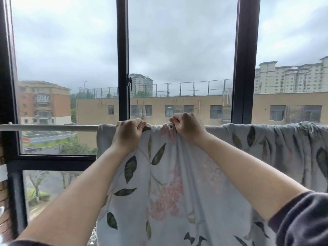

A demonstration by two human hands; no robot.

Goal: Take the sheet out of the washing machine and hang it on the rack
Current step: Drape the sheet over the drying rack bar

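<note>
A pale blue-grey sheet point(191, 174) printed with dark leaves and pink flowers hangs over a white horizontal rack bar point(49, 127) in front of the window. The sheet covers the bar from about the middle to the right edge and is bunched at the far right. My left hand point(128, 134) grips the sheet's top fold at the bar. My right hand point(186, 127) pinches a gathered bit of the same top fold a short way to the right. Both arms reach up and forward. The washing machine is out of sight.
A large window with dark frames point(123, 59) stands right behind the bar, its handle point(129, 82) just above my left hand. Buildings and a street lie outside. The bare stretch of bar runs left to the window frame.
</note>
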